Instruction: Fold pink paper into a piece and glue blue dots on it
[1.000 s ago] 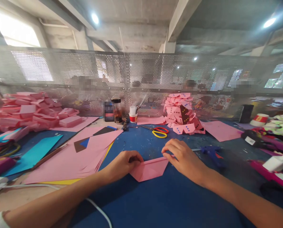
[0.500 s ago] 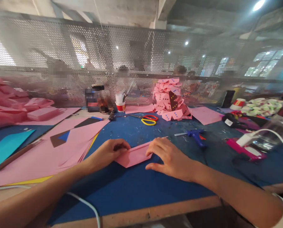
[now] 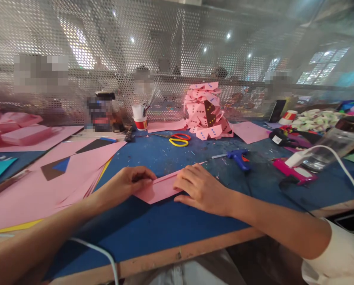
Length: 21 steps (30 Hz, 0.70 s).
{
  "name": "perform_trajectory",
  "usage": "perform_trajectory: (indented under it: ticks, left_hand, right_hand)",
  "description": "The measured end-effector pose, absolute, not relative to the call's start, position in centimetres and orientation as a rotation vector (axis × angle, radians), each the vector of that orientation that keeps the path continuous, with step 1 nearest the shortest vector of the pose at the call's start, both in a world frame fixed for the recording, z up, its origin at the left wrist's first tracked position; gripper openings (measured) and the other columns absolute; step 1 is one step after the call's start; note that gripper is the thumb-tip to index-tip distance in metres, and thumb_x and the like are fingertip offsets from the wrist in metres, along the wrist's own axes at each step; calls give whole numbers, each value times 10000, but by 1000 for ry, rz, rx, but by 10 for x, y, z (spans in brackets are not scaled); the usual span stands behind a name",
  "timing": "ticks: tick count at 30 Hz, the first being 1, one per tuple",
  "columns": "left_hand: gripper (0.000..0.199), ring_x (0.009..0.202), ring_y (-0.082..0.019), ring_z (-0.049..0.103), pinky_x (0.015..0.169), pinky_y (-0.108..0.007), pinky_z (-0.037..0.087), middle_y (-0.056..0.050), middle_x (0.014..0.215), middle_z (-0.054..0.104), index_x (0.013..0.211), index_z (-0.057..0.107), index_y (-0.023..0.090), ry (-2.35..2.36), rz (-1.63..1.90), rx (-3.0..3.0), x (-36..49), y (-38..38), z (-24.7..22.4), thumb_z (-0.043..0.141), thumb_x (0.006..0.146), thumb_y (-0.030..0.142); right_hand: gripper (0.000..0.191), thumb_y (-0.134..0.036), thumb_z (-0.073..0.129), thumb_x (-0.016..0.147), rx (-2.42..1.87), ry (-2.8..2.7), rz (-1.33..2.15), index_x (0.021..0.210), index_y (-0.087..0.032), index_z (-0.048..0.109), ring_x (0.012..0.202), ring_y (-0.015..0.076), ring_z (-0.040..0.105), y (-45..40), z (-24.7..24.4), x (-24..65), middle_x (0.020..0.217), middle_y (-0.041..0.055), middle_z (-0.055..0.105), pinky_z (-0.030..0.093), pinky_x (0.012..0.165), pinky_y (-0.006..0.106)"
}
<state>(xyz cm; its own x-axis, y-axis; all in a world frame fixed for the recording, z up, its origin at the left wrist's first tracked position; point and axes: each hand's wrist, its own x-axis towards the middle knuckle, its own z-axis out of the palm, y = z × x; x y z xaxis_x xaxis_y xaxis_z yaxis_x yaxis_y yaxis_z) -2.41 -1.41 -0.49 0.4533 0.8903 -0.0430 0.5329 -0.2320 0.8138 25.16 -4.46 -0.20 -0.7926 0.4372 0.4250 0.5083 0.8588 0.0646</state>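
Note:
A folded strip of pink paper (image 3: pixel 160 189) lies at a slant over the blue table top, between my hands. My left hand (image 3: pixel 137 181) pinches its left end between thumb and fingers. Over the right end rests my right hand (image 3: pixel 194 186), its fingers bent together on the paper and its thumb near the lower edge. Scissors with red and yellow handles (image 3: pixel 179 140) lie beyond the strip. To the right is a blue glue gun (image 3: pixel 239 158).
Pink sheets (image 3: pixel 31 194) cover the left side. A pile of dotted pink paper pieces (image 3: pixel 200 111) stands at the back, near a red and white cup (image 3: pixel 140 122). At right are a magenta device (image 3: pixel 292 170), a white cable and a clear jar (image 3: pixel 328 146).
The whole view has shifted, so the table things appear farther left and higher. My right hand's fingers and thumb are closer together on the strip.

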Motion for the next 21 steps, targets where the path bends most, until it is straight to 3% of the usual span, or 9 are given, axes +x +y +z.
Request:
perform_trajectory:
  ticks: [14, 21]
  left_hand:
    - [216, 834, -193, 620, 734, -263, 441, -17, 898, 711, 975, 706, 198, 1219, 542, 2004, -18, -22, -7, 564, 891, 338]
    - [204, 809, -185, 617, 723, -272, 448, -5, 922, 710, 973, 707, 223, 1306, 528, 2126, -13, -30, -2, 545, 877, 302]
  right_hand:
    - [252, -281, 409, 1027, -638, -2654, -404, 940, -162, 613, 897, 212, 496, -49, -8, 243, 960, 81, 622, 320, 798, 375]
    - [211, -303, 462, 1011, -671, -2668, -289, 936, -162, 600, 874, 201, 508, -48, -13, 242, 925, 68, 626, 313, 792, 357]
